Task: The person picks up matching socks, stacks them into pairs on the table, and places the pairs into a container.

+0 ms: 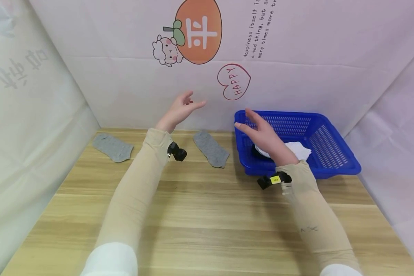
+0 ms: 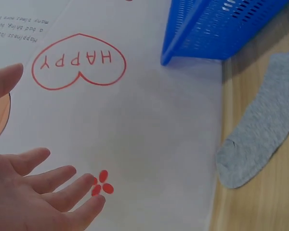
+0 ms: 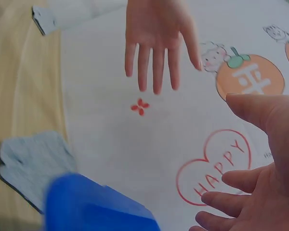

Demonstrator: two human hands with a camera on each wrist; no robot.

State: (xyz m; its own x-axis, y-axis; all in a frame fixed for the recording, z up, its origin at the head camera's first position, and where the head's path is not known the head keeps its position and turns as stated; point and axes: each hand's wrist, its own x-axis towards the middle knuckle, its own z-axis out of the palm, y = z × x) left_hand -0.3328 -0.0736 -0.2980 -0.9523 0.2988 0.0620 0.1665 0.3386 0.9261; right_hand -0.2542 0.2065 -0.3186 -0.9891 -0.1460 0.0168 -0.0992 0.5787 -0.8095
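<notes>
My left hand hovers above the back of the table, between two grey socks, with its fingers extended and nothing in it. One grey sock lies flat at the left, and the other grey sock lies nearer the middle. Over the left part of a blue basket my right hand is raised, fingers spread and holding nothing. Inside that basket a white cloth item and something black are partly hidden by the right hand. In the right wrist view both palms show bare.
A white printed sheet hangs as a wall right behind the table, and more sheets stand at left and right. The wooden table stretches toward me under both forearms. Each wrist carries a small black camera.
</notes>
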